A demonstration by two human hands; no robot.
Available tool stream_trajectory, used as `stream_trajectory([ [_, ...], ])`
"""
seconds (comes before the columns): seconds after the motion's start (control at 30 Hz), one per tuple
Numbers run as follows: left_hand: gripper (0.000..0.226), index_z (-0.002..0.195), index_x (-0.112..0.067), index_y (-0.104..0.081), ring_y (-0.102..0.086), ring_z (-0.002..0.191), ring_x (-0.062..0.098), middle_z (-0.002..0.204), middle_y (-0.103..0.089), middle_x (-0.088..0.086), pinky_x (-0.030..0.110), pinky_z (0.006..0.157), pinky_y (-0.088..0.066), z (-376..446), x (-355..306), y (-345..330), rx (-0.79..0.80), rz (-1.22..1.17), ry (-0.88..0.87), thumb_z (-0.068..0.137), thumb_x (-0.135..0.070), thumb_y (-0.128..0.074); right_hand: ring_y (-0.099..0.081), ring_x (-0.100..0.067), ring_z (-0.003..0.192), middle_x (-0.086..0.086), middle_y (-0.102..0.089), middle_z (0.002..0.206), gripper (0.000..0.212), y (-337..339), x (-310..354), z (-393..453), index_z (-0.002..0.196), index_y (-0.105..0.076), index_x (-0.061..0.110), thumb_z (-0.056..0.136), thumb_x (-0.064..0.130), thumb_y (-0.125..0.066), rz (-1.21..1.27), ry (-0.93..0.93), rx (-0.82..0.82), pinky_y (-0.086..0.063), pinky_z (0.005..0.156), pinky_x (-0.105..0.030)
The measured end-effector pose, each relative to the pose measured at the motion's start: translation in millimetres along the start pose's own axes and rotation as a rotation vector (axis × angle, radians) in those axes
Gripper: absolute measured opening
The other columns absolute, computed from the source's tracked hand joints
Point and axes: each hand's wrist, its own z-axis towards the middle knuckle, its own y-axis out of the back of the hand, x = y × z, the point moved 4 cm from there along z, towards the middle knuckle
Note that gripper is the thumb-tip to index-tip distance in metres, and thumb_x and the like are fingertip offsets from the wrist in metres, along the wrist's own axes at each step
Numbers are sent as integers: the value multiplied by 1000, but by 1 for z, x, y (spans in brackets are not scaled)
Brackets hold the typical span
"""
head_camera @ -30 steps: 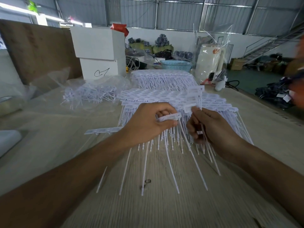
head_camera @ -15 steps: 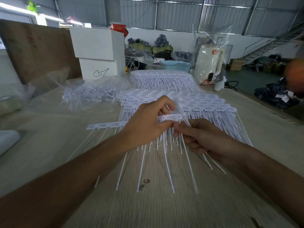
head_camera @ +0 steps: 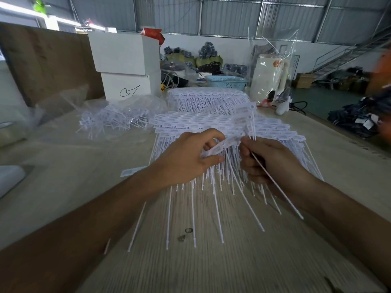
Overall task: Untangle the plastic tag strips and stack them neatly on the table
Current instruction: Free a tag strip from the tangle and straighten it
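Observation:
My left hand [head_camera: 188, 157] pinches the head bar of a white tag strip [head_camera: 222, 144] between thumb and fingers, its thin tails hanging toward me. My right hand [head_camera: 273, 161] grips another tag strip [head_camera: 249, 119] by its tails; its heads stick up above the hand and one long tail runs down across the wrist. Both hands hover over the neat stack of tag strips [head_camera: 190, 121] laid flat on the wooden table [head_camera: 211, 261]. A tangled heap of tag strips [head_camera: 110, 121] lies in clear plastic at the left.
A second stack of strips [head_camera: 207, 98] lies further back. Two white boxes [head_camera: 124, 66] stand behind the tangled heap, and a blue basket [head_camera: 226, 81] and a plastic-wrapped white appliance [head_camera: 268, 77] stand at the far end. One loose strip [head_camera: 131, 172] lies left of my left wrist.
My right hand has lifted from beside the left hand's bar, drawing a strip upward and to the right, apart from the strip my left hand keeps holding. The left hand stayed almost still.

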Motion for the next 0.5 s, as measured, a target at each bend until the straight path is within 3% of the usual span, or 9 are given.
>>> stream_trajectory([
  [0.13, 26, 109, -29, -66, -65, 80, -1, 83, -69, -20, 38, 78, -56, -1, -1, 1, -48, 14, -13, 86, -36, -75, -28, -10, 44, 4, -35, 55, 37, -1, -1, -1, 69, -53, 18, 104, 31, -52, -22, 0, 2, -24, 37, -20],
  [0.3, 24, 110, -26, -69, -66, 82, 4, 88, -71, -14, 39, 77, -56, -1, 0, 5, -114, 51, -22, 88, -35, -72, -23, -12, 46, 2, -32, 55, 37, -2, -2, -2, 72, -57, 15, 102, 36, -54, -86, 14, 29, -15, 43, -26],
  [0.5, 23, 111, -20, -71, -66, 85, 6, 91, -73, -8, 37, 79, -55, -2, -5, 10, -169, 55, -44, 91, -31, -67, -29, -13, 47, 1, -36, 53, 42, -7, 0, -4, 69, -62, 12, 104, 32, -50, -274, 122, 54, -23, 45, -25],
])
